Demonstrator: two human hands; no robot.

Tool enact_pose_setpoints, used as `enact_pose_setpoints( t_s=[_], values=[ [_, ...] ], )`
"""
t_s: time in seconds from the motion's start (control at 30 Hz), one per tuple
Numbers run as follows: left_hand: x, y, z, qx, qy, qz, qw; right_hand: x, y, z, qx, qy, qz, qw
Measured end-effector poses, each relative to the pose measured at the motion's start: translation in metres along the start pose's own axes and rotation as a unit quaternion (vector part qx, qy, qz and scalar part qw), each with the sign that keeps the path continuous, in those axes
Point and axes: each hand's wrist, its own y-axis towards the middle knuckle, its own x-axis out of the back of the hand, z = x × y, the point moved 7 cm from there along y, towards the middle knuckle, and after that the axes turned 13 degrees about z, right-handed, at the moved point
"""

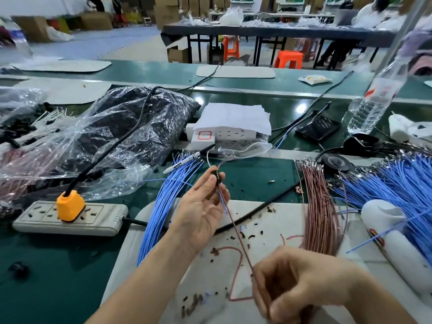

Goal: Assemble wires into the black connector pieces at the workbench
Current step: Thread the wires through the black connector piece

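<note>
My left hand is raised above the white mat and pinches a small black connector piece between thumb and fingertips. A brown wire and a short blue wire run down out of the connector. My right hand, low at the front, has its fingers curled round the lower end of the brown wire; it is blurred. A bundle of blue wires lies to the left of my left hand. A bundle of brown wires and more blue wires lie to the right.
A power strip with an orange plug sits at the left. A clear plastic bag of black parts, a white box, a phone, a water bottle and a white roll surround the mat. Black scraps dot the mat.
</note>
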Motion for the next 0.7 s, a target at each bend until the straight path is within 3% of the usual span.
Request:
enact_pose_setpoints(
  t_s=[0.17, 0.27, 0.47, 0.53, 0.6, 0.7],
  values=[
    [-0.005, -0.003, 0.011, 0.027, 0.003, 0.012, 1.000, -0.006, -0.006, -0.001, -0.055, -0.043, 0.077, 0.995],
    [-0.006, -0.003, 0.008, 0.027, 0.007, 0.025, 0.999, -0.005, -0.002, -0.001, -0.016, -0.007, 0.058, 0.998],
    [-0.018, -0.009, 0.017, 0.057, 0.029, 0.078, 0.995, 0.021, 0.008, -0.007, 0.069, 0.046, -0.180, 0.980],
    [-0.019, -0.010, 0.020, 0.066, 0.041, 0.085, 0.993, 0.025, 0.007, -0.006, 0.094, 0.060, -0.216, 0.970],
    [-0.016, -0.007, 0.017, 0.045, 0.037, 0.070, 0.996, 0.020, 0.006, 0.000, 0.096, 0.046, -0.188, 0.976],
    [0.000, 0.002, -0.004, -0.030, -0.027, 0.003, 0.999, -0.001, 0.007, 0.005, 0.020, -0.039, -0.032, 0.999]
  ],
)
